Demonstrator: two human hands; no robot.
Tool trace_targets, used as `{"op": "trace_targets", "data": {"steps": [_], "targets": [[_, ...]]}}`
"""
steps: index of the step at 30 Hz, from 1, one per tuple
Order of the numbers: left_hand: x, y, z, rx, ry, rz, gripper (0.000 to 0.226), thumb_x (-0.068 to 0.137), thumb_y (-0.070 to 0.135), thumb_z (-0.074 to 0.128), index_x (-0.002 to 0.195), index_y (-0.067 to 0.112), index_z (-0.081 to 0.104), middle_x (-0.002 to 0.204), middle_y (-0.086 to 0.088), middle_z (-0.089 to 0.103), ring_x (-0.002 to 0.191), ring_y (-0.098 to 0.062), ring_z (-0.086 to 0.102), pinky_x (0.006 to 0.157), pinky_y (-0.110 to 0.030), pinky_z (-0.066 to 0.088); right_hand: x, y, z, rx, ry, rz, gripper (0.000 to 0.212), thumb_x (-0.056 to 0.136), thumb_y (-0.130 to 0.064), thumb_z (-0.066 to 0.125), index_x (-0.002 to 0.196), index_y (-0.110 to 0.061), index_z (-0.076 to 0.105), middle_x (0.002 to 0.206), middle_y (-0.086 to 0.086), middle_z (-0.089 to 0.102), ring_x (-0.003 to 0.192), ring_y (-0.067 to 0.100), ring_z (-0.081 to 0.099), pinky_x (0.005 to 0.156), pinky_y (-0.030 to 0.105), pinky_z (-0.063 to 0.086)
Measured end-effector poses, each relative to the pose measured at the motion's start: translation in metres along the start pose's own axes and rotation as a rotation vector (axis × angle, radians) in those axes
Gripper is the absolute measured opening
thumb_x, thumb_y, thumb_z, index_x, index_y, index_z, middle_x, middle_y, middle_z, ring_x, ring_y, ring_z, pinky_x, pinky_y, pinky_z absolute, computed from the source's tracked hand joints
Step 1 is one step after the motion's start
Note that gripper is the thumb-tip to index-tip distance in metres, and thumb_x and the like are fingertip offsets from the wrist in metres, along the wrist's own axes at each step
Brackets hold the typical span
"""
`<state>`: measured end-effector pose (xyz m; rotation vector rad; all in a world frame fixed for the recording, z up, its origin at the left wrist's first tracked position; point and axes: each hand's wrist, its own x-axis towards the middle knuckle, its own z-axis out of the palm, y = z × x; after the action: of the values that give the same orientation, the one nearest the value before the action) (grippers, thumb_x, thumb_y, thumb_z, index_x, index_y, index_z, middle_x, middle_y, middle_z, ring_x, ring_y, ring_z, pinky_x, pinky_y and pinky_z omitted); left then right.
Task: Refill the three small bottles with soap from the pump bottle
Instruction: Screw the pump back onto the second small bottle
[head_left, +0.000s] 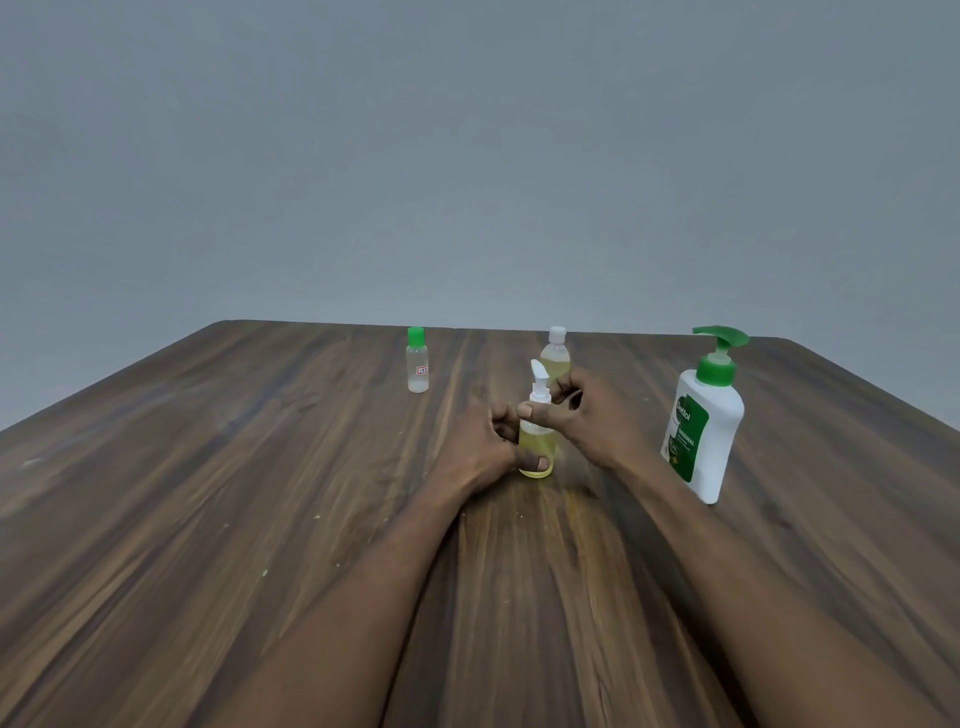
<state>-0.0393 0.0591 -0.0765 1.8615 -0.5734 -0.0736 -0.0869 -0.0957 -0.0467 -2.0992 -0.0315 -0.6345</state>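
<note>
Grey wall (467, 156) behind, plain. Wooden table (208, 519), dark grain, with a few pale specks on its near left surface. Pump bottle (701, 436): white body, green label and green pump head, upright at the right side, well apart from both hands. Left hand (478, 447): fingers curled round the lower body of the pump-top small bottle (534, 441), thumb across its front near the base. Right hand (592, 421): thumb and fingers pinching that bottle's white collar. The bottle stands upright at table centre, holding yellow liquid. White-capped small bottle (555, 358), yellow contents, upright just behind the hands. Green-capped small bottle (417, 364), clear, upright at far left
</note>
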Motion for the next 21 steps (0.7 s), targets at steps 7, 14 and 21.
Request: {"op": "trace_targets", "data": {"steps": [7, 14, 21], "targets": [[-0.002, 0.001, -0.001, -0.015, -0.004, 0.001, 0.034, 0.059, 0.005, 0.094, 0.081, 0.016, 0.07, 0.06, 0.011, 0.067, 0.055, 0.002, 0.059, 0.053, -0.012, 0.045, -0.003, -0.003, 0.0, -0.019, 0.005, -0.071, 0.021, 0.078, -0.022, 0.083, 0.08, -0.012, 0.065, 0.07, -0.008, 0.055, 0.057, -0.007, 0.046, 0.057, 0.01, 0.037], [-0.001, 0.002, 0.0, -0.008, -0.013, -0.016, 0.036, 0.059, 0.005, 0.094, 0.086, 0.017, 0.073, 0.073, 0.006, 0.073, 0.061, -0.001, 0.064, 0.061, -0.016, 0.049, 0.002, -0.003, -0.025, 0.366, -0.086, 0.129, 0.009, 0.092, -0.017, 0.065, 0.093, -0.017, 0.075, 0.08, -0.007, 0.066, 0.077, 0.005, 0.055, 0.076, 0.022, 0.048], [-0.001, 0.002, -0.001, -0.003, -0.01, -0.005, 0.036, 0.058, 0.007, 0.095, 0.079, 0.024, 0.072, 0.072, 0.008, 0.074, 0.063, -0.001, 0.066, 0.059, -0.014, 0.05, -0.001, 0.004, -0.023, 0.265, -0.174, 0.081, 0.022, 0.088, -0.015, 0.072, 0.11, -0.015, 0.074, 0.107, 0.003, 0.074, 0.106, 0.023, 0.065, 0.096, 0.038, 0.05]]}}
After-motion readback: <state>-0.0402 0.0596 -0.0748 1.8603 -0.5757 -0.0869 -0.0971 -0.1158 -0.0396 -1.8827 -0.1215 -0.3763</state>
